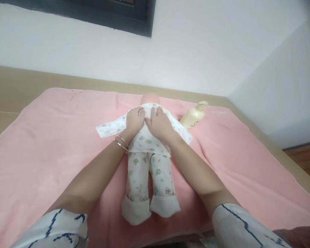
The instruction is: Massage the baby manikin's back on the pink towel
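A baby doll (pixel 150 98) lies stretched out on the bed, its rounded head at the far end and its face not visible. It wears a white printed baby shirt (pixel 147 140) and matching trousers (pixel 137 177) with turned-up white cuffs. My left hand (pixel 135 121), below two thin bangles, rests on the upper left of the shirt with its fingers curled at the cloth. Over the upper right lies my right hand (pixel 158 124), fingers stretched flat and thumb pointing inward. The shirt's sleeves spread out to both sides.
Beside the right sleeve, a pale yellow pump bottle (pixel 193 116) leans at a tilt. A pink blanket (pixel 67 155) covers the tan bed surface (pixel 15 81). Behind stands a white wall (pixel 191 51) with a dark window frame (pixel 134 22). Wooden flooring (pixel 305 158) shows at right.
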